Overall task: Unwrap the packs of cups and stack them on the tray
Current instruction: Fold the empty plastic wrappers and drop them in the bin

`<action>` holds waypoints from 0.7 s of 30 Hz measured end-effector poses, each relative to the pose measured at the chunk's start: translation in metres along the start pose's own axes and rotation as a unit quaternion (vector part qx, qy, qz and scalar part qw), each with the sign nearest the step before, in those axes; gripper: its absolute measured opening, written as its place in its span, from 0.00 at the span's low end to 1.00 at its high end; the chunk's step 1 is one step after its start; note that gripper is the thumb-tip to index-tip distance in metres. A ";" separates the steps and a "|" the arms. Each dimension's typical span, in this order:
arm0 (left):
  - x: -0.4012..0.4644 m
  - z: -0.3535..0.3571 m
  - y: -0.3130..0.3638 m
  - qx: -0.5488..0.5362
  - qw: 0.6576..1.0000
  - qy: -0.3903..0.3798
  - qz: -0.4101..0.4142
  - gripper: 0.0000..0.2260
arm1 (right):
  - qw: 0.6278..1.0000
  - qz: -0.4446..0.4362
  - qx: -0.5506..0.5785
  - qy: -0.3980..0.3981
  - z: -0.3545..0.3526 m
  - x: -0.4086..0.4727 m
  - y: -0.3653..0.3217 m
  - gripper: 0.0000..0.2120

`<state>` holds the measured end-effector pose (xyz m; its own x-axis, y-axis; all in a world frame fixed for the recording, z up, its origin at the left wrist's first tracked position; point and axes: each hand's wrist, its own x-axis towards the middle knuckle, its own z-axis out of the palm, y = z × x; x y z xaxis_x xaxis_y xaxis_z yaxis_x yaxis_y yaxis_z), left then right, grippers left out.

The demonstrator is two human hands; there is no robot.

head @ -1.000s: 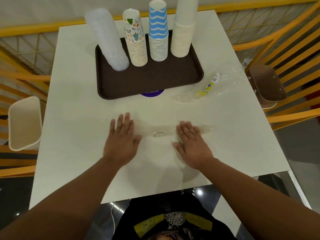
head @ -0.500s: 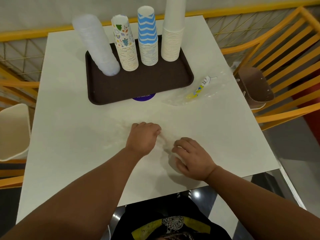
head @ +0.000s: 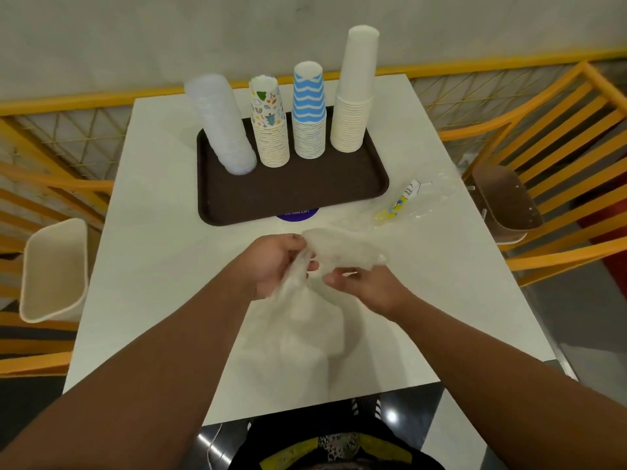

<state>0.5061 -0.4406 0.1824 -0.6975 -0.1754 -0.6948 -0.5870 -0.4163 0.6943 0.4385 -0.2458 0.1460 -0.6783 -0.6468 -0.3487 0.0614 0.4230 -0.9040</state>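
A dark brown tray (head: 298, 191) lies at the far middle of the white table (head: 152, 266). Along its back stand several upside-down stacks: clear plastic cups (head: 220, 123), illustrated paper cups (head: 270, 122), blue zigzag cups (head: 308, 111) and tall plain white cups (head: 354, 93). Above the table's middle, my left hand (head: 274, 262) and my right hand (head: 366, 288) both grip a crumpled clear plastic wrapper (head: 339, 251). Part of the film hangs down between my hands.
A second clear wrapper with a yellow and white label (head: 403, 201) lies right of the tray. A purple sticker (head: 297, 215) peeks out under the tray's near edge. Yellow slatted chairs stand on both sides, with a brown seat (head: 505, 198) at right and a cream seat (head: 54, 269) at left.
My hands were flat on the wrapper on the table, then bunched it together. Now both have lifted it off the table as a crumpled wad.
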 end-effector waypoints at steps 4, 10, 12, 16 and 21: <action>-0.004 -0.002 0.000 -0.043 0.998 -0.026 -0.046 0.12 | 0.994 -0.013 0.106 0.008 0.006 0.020 -0.033 0.24; -0.006 0.002 -0.011 0.042 0.998 -0.014 -0.037 0.13 | 0.998 -0.027 0.047 0.031 0.012 0.036 -0.047 0.06; -0.005 0.002 -0.014 0.048 0.999 -0.015 -0.004 0.13 | 0.998 -0.021 0.046 0.024 0.014 0.037 -0.049 0.06; -0.008 0.003 -0.013 0.109 0.992 0.019 0.064 0.09 | 0.998 0.007 0.055 0.031 0.013 0.039 -0.056 0.06; -0.008 0.009 -0.005 0.091 0.985 0.084 0.122 0.11 | 0.995 0.002 0.068 0.077 0.014 0.034 -0.061 0.21</action>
<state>0.5107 -0.4288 0.1864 -0.7589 -0.4013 -0.5129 -0.4843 -0.1788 0.8565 0.4222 -0.3027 0.1853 -0.7809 -0.5362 -0.3206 0.1566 0.3289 -0.9313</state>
